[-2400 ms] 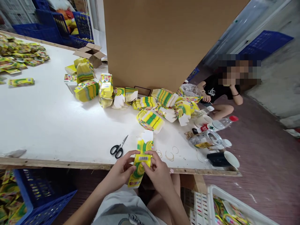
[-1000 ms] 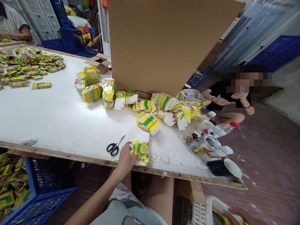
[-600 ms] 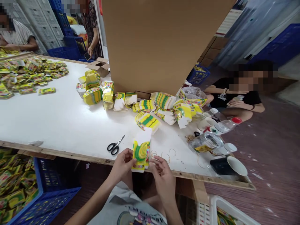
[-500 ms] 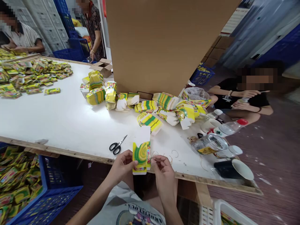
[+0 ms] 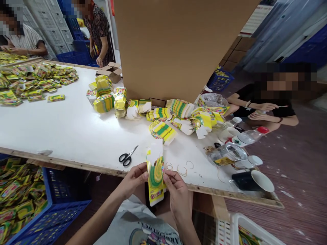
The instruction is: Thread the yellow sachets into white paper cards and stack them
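Note:
Between my two hands, over the table's front edge, is a yellow and green printed cardboard box (image 5: pixel 155 177), partly folded, with a white flap at its top. My left hand (image 5: pixel 138 177) pinches its left edge with thumb and fingers. On the opposite edge, my right hand (image 5: pixel 175 183) grips the side panel. Black-handled scissors (image 5: pixel 128 156) lie on the table to the left of the box. Several rubber bands (image 5: pixel 182 169) are scattered right of it. Just beyond stands a stack of flat printed cartons (image 5: pixel 163 132).
More carton stacks (image 5: pixel 180 108) line the foot of a large cardboard box (image 5: pixel 184 47). Bottles, a clear jar (image 5: pixel 227 154) and a dark cup (image 5: pixel 251 181) crowd the right edge. A blue crate (image 5: pixel 51 200) of filled packets stands lower left. Co-workers are at the far left and right.
The box has tilted and dropped slightly, its lower end now hanging further below the table edge. Its panels are bent more out of flat. Both hands stay on it.

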The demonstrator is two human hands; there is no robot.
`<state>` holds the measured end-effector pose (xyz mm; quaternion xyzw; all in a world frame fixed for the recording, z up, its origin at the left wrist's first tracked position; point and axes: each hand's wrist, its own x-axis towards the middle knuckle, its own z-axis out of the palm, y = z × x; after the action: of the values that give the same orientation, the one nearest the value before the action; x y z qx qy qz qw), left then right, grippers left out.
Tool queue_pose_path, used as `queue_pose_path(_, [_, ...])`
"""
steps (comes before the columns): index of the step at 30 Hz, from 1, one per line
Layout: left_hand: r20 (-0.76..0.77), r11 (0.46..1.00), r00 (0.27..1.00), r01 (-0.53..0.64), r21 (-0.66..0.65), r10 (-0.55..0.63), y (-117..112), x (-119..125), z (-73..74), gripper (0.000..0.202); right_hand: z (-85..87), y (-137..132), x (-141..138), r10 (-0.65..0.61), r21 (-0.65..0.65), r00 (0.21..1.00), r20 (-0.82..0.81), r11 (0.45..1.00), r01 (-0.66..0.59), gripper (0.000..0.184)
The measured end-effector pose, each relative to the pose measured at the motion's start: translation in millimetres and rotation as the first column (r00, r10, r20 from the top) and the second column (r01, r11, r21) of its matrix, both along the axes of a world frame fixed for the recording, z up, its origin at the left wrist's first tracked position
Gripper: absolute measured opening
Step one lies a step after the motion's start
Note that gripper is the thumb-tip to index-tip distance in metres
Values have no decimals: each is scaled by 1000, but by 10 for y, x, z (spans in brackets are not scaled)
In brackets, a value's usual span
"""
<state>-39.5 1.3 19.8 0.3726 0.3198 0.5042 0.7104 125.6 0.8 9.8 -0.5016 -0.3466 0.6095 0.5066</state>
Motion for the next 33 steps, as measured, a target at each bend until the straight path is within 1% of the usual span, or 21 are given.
queue_pose_path(3, [128,999,991,49,-21,-46,-22,41,11,49,-53,-16,-29,26,-4,998,-51,1000,-27,27])
queue_pose_path(6, [148,999,989,19,-39,-13,-31,89,-11,47,-54,-35,-44,51,8,998,-41,999,-51,26])
queue_pose_path(8, [114,999,993,-30,-43,34,-24,114,-38,45,-43,-49,-42,73,11,997,-21,997,-73,28])
queue_pose_path(11, [19,991,993,-114,-63,116,-9,154,-94,42,-44,-72,-37,103,18,994,34,994,-104,34])
queue_pose_path(13, [-38,984,987,-156,-84,153,-4,187,-132,39,-63,-85,-42,103,10,992,72,995,-104,33])
queue_pose_path(16, [-84,977,979,-194,-90,186,-12,225,-173,36,-107,-86,-59,82,-1,989,120,997,-83,31])
queue_pose_path(18, [-121,972,969,-225,-69,216,-30,225,-182,41,-129,-75,-67,65,27,983,171,997,-71,30])
queue_pose_path(20, [-167,966,955,-256,-34,247,-54,196,-173,55,-131,-59,-63,61,73,972,226,994,-79,29])
queue_pose_path(21, [-184,966,951,-258,-17,250,-66,172,-161,61,-121,-50,-54,65,97,968,242,991,-91,31])
queue_pose_path(22, [-191,970,952,-243,-2,238,-76,144,-145,66,-105,-41,-42,74,119,966,249,987,-106,37])
queue_pose_path(24, [-183,985,968,-170,23,171,-87,83,-101,68,-54,-19,-4,107,161,964,245,976,-149,52])
queue_pose_path(25, [-173,992,977,-119,30,122,-86,55,-78,66,-23,-5,20,132,179,962,237,968,-177,54])
queue_pose_path(26, [-161,997,984,-71,35,76,-84,32,-56,63,10,12,47,166,194,960,226,958,-211,53])
queue_pose_path(28, [-125,1000,992,-2,26,5,-77,3,-27,52,68,54,102,243,205,947,211,936,-286,42])
queue_pose_path(30, [-85,999,995,42,-14,-43,-78,-2,-21,43,107,97,149,286,210,932,221,920,-332,26])
queue_pose_path(31, [-66,997,996,62,-37,-64,-83,3,-26,41,117,116,165,284,216,928,241,916,-337,20])
queue_pose_path(33, [-47,995,995,79,-65,-82,-99,15,-44,44,121,141,178,238,242,922,306,917,-317,18])
